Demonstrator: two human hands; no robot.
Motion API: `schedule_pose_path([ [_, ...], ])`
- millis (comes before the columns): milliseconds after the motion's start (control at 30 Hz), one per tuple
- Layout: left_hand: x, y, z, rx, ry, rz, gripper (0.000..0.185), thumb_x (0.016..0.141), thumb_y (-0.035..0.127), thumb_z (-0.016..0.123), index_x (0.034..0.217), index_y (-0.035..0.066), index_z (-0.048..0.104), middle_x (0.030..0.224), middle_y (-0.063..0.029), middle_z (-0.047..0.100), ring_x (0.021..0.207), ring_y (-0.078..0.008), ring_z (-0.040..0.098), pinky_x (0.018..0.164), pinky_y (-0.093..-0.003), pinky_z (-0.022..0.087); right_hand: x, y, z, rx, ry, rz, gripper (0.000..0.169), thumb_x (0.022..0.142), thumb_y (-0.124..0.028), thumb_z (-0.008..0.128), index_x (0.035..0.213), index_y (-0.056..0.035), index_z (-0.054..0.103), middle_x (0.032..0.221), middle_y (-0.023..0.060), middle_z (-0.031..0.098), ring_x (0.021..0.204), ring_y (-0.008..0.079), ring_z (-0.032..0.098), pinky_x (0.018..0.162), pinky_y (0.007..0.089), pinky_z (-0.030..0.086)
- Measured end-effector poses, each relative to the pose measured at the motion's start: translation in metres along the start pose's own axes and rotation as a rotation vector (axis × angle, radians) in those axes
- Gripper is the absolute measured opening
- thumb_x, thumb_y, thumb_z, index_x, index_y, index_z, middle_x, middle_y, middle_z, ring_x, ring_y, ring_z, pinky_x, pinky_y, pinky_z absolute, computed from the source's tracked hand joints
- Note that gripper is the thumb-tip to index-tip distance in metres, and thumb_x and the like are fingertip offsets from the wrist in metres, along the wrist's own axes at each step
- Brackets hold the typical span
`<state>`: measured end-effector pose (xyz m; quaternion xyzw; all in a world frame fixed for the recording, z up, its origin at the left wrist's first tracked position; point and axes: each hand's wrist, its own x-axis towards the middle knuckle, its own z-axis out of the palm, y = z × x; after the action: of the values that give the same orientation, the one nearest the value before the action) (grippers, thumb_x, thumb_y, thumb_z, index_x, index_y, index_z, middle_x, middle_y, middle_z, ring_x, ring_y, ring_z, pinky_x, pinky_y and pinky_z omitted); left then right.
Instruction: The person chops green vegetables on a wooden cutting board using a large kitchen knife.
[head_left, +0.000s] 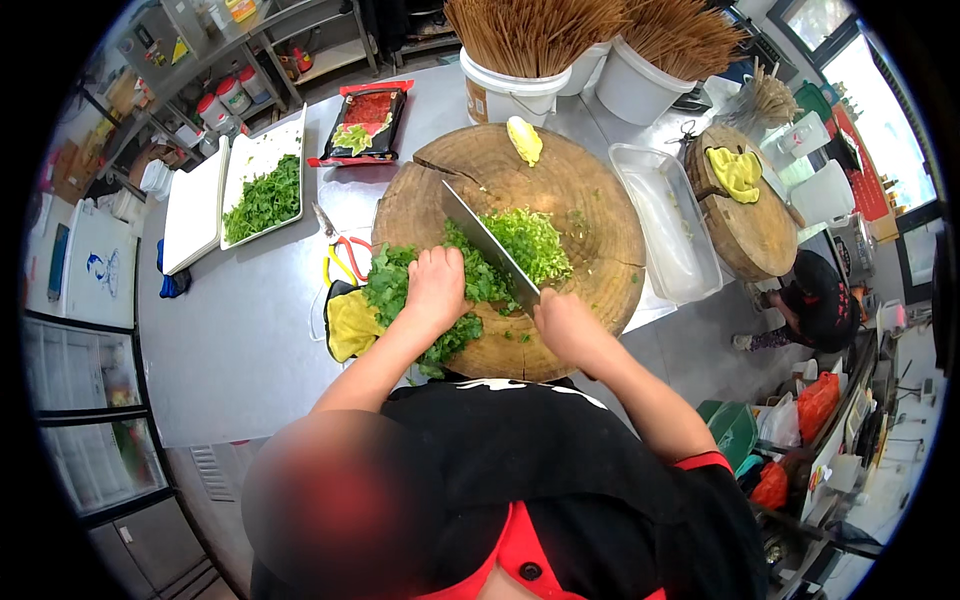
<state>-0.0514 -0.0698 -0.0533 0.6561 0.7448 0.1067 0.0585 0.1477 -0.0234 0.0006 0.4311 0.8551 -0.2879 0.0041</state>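
My right hand (566, 322) grips the handle of a cleaver (487, 244), whose broad blade points up and to the left. My left hand (436, 285) presses on a bunch of leafy cilantro (394, 277) to the left of the blade, at the near left of a round wooden chopping block (607, 225). Chopped pale green leaves and stems (529, 240) lie in a heap right of the blade. A yellow-green piece of vegetable (524, 141) rests at the block's far edge. Red and yellow handled scissors (345, 251) and a yellow cloth (352, 322) lie beside the block.
Left on the metal table (217, 337), a white tray (301, 142) holds cut greens; a red and black package (367, 120) lies nearby. White buckets (517, 97) of skewers stand behind. A clear plastic tray (667, 225) and a second block (750, 232) are at right. A person (821, 304) is farther right.
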Motion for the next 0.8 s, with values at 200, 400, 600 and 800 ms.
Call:
schedule_pose_path([
  [200, -0.002, 0.002, -0.003, 0.035, -0.06, -0.033, 0.063, 0.053, 0.023, 0.079, 0.1, -0.002, 0.045, 0.101, -0.0174, 0.048, 0.097, -0.0317, 0.048, 0.082, -0.0424, 0.041, -0.005, -0.024, -0.045, -0.023, -0.015, -0.065, 0.016, 0.082, -0.005, 0.043, 0.079, 0.0074, 0.052, 0.07, 0.0289, 0.058, 0.071, 0.0427, 0.06, 0.066, 0.0485, 0.048],
  [400, 0.0, 0.002, -0.009, 0.096, -0.041, 0.0, 0.071, 0.055, 0.029, 0.079, 0.108, -0.004, 0.044, 0.103, -0.0173, 0.048, 0.099, -0.0316, 0.047, 0.084, -0.0434, 0.039, 0.005, -0.009, 0.006, -0.091, -0.021, 0.009, 0.016, 0.082, -0.004, 0.043, 0.082, 0.0082, 0.052, 0.072, 0.0286, 0.059, 0.074, 0.0408, 0.062, 0.067, 0.0467, 0.05],
  [600, 0.006, 0.017, -0.017, 0.218, -0.276, -0.195, 0.083, 0.06, 0.044, 0.076, 0.119, -0.002, 0.041, 0.11, -0.0163, 0.05, 0.104, -0.0295, 0.046, 0.087, -0.0417, 0.04, -0.016, -0.021, -0.051, 0.014, 0.002, -0.087, 0.02, 0.087, -0.012, 0.044, 0.084, 0.0063, 0.05, 0.07, 0.0281, 0.058, 0.07, 0.0443, 0.058, 0.066, 0.0502, 0.046],
  [800, 0.003, 0.02, -0.014, 0.155, -0.199, -0.193, 0.073, 0.058, 0.037, 0.079, 0.108, -0.004, 0.043, 0.102, -0.0181, 0.052, 0.096, -0.0326, 0.052, 0.081, -0.0411, 0.046, -0.025, -0.029, -0.045, -0.037, -0.087, -0.034, 0.017, 0.086, -0.009, 0.042, 0.082, 0.0065, 0.049, 0.07, 0.0292, 0.057, 0.071, 0.0449, 0.058, 0.066, 0.0508, 0.046],
])
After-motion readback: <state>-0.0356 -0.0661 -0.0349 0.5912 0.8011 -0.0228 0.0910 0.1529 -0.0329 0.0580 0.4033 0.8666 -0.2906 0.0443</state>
